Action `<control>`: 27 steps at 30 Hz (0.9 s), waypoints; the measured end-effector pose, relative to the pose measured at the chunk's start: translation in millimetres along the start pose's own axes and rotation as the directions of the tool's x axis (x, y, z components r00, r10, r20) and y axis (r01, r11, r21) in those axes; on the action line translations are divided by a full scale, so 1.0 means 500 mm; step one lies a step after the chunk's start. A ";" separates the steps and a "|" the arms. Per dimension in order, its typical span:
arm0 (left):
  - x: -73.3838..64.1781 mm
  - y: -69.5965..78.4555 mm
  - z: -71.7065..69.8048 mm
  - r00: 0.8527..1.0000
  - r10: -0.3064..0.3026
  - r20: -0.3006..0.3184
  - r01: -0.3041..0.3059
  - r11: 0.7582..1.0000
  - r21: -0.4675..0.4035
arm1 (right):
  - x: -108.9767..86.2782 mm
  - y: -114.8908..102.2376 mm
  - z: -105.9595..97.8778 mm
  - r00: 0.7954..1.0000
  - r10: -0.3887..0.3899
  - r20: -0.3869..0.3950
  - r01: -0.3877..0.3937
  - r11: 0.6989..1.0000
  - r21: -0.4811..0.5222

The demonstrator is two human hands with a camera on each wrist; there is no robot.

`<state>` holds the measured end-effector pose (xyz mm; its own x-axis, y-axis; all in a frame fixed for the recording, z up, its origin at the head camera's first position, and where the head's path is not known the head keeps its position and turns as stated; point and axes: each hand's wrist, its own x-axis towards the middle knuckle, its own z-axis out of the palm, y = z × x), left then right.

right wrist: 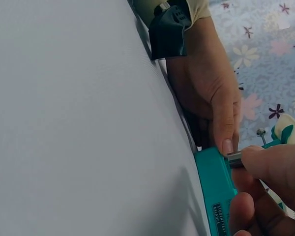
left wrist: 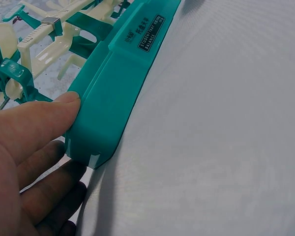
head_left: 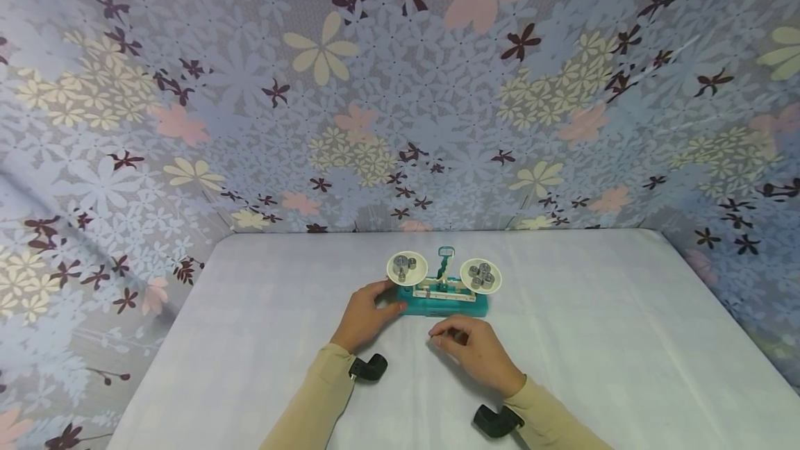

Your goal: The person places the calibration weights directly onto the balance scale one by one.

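Note:
A green and cream student tray balance [head_left: 445, 307] stands on the table. Its left pan [head_left: 391, 271] carries several metal weights [head_left: 402, 264], and more weights [head_left: 481, 275] sit in the right pan [head_left: 497, 283]. My left hand [head_left: 367, 316] holds the left end of the green base, thumb [left wrist: 64, 109] on its upper edge and fingers round the end. In front of the base, my right hand [head_left: 476, 354] pinches a small flat metal piece [right wrist: 234, 159] between thumb and forefinger. Most of that piece is hidden by the fingers.
A white cloth covers the table [head_left: 625, 339]. Behind and beside it hangs a flowered curtain or wall covering [head_left: 437, 103]. Black camera mounts [head_left: 370, 368] are strapped at both wrists.

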<state>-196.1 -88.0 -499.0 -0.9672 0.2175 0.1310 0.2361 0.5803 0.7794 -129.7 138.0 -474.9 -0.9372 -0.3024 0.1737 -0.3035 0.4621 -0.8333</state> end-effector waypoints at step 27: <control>0.002 -0.002 0.000 1.000 -0.003 -0.001 0.003 1.000 0.018 | 0.013 -0.018 -0.015 0.998 -0.061 -0.027 0.062 0.997 0.043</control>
<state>-197.2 -88.0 -499.6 -0.9682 0.2144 0.1292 0.2344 0.5951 0.7687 -134.3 138.2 -462.2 -0.9213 -0.3075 0.2381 -0.3533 0.4058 -0.8429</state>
